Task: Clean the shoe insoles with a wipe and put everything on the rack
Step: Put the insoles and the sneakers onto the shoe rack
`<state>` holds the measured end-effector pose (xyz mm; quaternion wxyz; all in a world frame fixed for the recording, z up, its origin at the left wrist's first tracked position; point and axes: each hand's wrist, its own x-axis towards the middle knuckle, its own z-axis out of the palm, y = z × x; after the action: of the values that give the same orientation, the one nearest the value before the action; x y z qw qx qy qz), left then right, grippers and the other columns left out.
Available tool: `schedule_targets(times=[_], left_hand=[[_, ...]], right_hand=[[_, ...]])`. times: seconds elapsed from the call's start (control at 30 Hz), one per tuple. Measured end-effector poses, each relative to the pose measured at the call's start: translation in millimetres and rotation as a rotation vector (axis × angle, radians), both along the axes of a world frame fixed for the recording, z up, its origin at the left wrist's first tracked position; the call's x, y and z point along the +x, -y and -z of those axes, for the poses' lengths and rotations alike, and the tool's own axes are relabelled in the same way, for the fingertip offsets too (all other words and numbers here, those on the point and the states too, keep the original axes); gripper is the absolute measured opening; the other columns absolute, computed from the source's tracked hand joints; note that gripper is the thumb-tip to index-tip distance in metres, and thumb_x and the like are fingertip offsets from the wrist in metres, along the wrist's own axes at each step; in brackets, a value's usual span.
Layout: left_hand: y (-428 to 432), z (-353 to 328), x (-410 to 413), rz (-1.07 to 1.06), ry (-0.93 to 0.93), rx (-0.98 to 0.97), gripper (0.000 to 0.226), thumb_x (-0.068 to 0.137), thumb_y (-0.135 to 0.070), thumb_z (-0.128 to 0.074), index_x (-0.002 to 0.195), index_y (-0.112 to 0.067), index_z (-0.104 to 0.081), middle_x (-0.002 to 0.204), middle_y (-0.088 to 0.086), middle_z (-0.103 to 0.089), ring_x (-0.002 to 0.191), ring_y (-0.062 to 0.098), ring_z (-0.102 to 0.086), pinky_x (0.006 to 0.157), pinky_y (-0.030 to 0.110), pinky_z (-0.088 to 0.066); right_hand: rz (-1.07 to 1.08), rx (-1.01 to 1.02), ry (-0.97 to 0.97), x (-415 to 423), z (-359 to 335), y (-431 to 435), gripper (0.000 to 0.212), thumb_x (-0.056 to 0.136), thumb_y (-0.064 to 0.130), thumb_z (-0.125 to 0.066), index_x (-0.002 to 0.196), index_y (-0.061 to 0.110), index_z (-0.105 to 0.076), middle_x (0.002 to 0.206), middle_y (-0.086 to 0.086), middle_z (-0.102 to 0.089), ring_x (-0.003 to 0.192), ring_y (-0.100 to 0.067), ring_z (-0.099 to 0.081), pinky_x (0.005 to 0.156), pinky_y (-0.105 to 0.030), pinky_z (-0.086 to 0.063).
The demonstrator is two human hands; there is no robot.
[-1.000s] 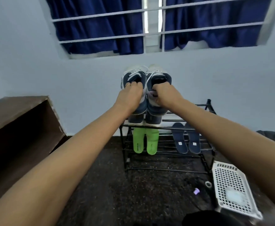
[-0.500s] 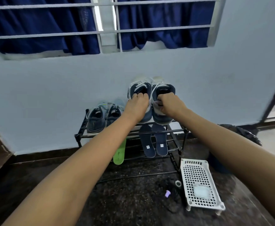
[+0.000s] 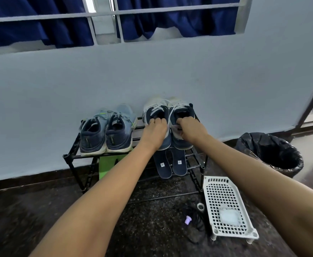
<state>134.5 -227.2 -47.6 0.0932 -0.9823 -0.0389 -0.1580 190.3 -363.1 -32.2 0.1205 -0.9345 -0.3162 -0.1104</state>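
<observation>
While both hands hold a pair of shoes on its top shelf, the black rack (image 3: 72, 157) stands against the pale wall. To its right is a bin (image 3: 254, 145) lined with a black bag; its inside is too dark to read. A white perforated tray (image 3: 224, 190) on the floor carries a folded wipe (image 3: 229, 217). The white-and-navy shoes (image 3: 167, 106) sit at the right end of the top shelf, beside a blue pair (image 3: 105, 134), toes to the wall, heels toward the person, long axis front to back. On the shelf below lie navy insoles (image 3: 170, 166) and green insoles (image 3: 105, 165), lengthwise the same way. The left hand (image 3: 154, 133) and right hand (image 3: 191, 129) each curl their fingers over a heel collar, gripping it.
</observation>
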Motion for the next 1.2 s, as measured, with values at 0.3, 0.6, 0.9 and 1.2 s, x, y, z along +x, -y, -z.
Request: schedule_targets(times=[0.3, 0.6, 0.9, 1.2], left_hand=[[-8.3, 13.5, 13.6, 0.017, -0.018, -0.073, 0.037, 0.09, 0.004, -0.052, 0.125, -0.005, -0.041, 0.126, 0.014, -0.047, 0.12, 0.031, -0.047, 0.088, 0.037, -0.048], [-9.5, 25.8, 18.9, 0.051, 0.041, -0.125, 0.034, 0.092, 0.002, -0.052, 0.124, -0.005, -0.044, 0.124, 0.014, -0.049, 0.118, 0.035, -0.048, 0.095, 0.044, -0.046], [-1.0, 48.5, 9.9, 0.06, 0.089, -0.209, 0.068, 0.093, 0.007, -0.046, 0.153, -0.008, -0.019, 0.162, 0.018, -0.007, 0.15, 0.038, 0.0, 0.119, 0.058, -0.011], [19.3, 118.7, -23.7, 0.251, 0.373, -0.247, 0.065, 0.082, 0.003, -0.03, 0.147, 0.001, -0.035, 0.156, 0.03, -0.02, 0.147, 0.044, -0.015, 0.12, 0.053, -0.009]], right_hand=[[-0.01, 0.06, -0.026, 19.2, 15.6, -14.4, 0.022, 0.094, 0.022, -0.047, 0.09, 0.002, -0.056, 0.09, -0.017, -0.06, 0.086, -0.034, -0.057, 0.062, -0.034, -0.039], [0.033, 0.046, -0.033, 20.5, 21.7, -19.1, 0.024, 0.095, 0.023, -0.044, 0.099, 0.001, -0.053, 0.101, -0.019, -0.055, 0.096, -0.035, -0.052, 0.066, -0.035, -0.036], [0.073, 0.081, 0.137, -1.5, 48.3, -13.8, 0.041, 0.088, 0.007, -0.051, 0.127, -0.002, -0.043, 0.128, -0.024, -0.044, 0.126, -0.038, -0.034, 0.107, -0.041, -0.026], [-0.043, 0.394, 0.37, -34.1, 129.7, -6.7, 0.053, 0.091, 0.008, -0.043, 0.141, -0.005, -0.032, 0.146, -0.035, -0.019, 0.137, -0.045, -0.017, 0.114, -0.046, -0.019]])
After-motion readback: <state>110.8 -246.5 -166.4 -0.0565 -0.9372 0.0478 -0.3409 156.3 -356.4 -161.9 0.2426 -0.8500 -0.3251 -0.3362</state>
